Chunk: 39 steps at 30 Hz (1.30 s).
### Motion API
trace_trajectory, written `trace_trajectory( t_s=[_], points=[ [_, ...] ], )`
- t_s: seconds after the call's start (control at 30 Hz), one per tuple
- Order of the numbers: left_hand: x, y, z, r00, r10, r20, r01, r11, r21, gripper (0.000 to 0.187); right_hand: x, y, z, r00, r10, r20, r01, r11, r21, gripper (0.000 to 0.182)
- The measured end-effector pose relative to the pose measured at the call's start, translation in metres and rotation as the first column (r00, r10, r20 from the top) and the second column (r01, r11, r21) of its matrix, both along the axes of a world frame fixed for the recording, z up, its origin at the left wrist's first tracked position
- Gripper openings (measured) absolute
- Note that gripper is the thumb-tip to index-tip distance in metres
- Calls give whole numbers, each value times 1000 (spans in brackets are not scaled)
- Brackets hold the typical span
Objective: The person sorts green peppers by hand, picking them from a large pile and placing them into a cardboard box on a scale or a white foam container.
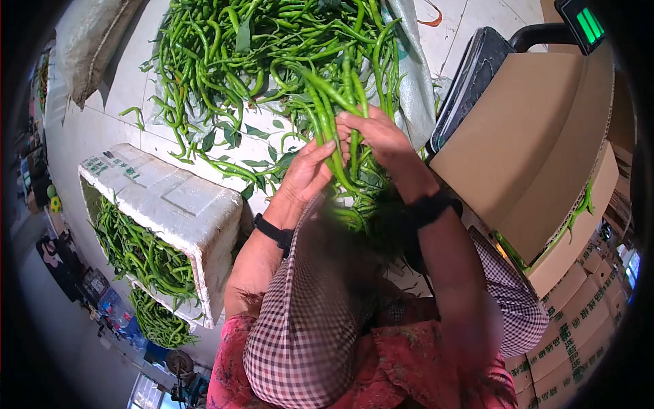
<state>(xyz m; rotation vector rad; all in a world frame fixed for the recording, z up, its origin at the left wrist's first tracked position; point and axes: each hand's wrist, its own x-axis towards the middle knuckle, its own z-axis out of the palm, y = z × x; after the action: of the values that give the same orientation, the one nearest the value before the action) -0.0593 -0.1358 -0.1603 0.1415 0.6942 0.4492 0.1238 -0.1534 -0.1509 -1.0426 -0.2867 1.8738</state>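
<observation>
Long green chili peppers (325,112) are gripped in both hands, held close together in front of me. My left hand (306,172) is closed around the lower part of several of them, thumb on top. Beside it, my right hand (380,138) is closed on more peppers, with their ends sticking out past the fingers. Just beyond the hands a large heap of green chili peppers (218,51) spreads over a white sack sheet (414,88) and the tiled floor. Loose green leaves (231,135) lie at the heap's near edge. Some fingertips are hidden behind the peppers.
On the left a white foam box (170,191) lies on its side, with peppers (139,245) inside. An open cardboard box (511,129) stands at right, by a scale (470,75) with a lit green display (590,31). A full sack (92,48) is at upper left; printed cartons (575,334) lie lower right.
</observation>
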Motion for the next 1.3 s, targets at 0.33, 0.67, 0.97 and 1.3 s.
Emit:
trace_trajectory(
  t_s=[0.33,0.67,0.97,1.3],
  points=[
    [-8,-7,10,997,-67,-35,67,998,-9,35,-8,5,-2,970,-152,189,176,978,-114,34],
    [-14,-47,31,807,-543,-233,561,828,12,40,35,-58,56,880,-164,445,203,978,-41,33],
    [43,-24,38,835,-343,-430,540,661,521,52,-12,-102,27,786,52,616,13,995,-100,34],
    [17,65,-26,189,572,-798,982,-96,163,24,-2,-102,32,931,-239,276,274,957,-95,17]
  ],
)
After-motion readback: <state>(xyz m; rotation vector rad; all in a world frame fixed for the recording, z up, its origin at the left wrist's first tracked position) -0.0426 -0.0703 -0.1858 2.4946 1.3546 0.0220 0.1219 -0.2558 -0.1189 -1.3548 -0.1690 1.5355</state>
